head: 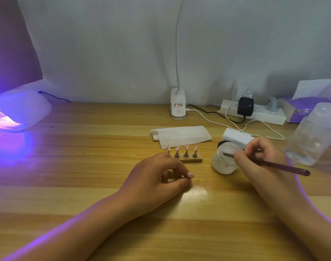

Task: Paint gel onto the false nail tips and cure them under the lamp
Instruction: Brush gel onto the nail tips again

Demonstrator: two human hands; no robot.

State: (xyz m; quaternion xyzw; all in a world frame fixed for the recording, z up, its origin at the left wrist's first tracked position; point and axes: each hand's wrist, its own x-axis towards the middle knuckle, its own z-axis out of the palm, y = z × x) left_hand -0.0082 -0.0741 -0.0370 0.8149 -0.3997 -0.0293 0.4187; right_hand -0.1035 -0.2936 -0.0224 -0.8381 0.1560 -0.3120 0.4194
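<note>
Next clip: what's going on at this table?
A person is partway through painting false nails. The right hand holds a brush with its tip at the mouth of a small jar. The left hand pinches one pink nail tip low over the table. Four more tips stand on a wooden block behind it. The curing lamp at far left glows purple.

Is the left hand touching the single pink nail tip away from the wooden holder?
Touching. The head view shows the left hand pinching the pink nail tip between thumb and forefinger.
</note>
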